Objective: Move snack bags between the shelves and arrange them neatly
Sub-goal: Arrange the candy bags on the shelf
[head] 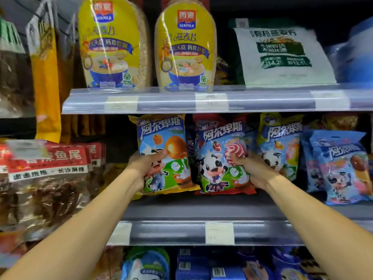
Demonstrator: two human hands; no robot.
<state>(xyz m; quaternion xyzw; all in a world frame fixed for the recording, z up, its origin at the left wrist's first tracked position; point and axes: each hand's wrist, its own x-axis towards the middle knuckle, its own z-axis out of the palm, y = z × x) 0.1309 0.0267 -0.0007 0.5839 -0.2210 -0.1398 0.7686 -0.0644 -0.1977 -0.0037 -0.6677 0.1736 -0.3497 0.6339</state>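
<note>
Your left hand (144, 161) grips the yellow bag (171, 142), your right hand (250, 168) the red bag (217, 166), by outer edges. That probably keeps both upright, facing out.

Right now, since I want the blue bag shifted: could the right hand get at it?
Probably yes, once freed: the right hand grips the red bag, but the blue bag stands nearby, nothing in front.

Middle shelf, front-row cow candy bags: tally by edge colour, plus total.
Yellow-edged bags: 2, one gripped by the left hand
Red-edged bag: 1, gripped by the right hand
Light-blue bag: 1
Total: 4
</note>
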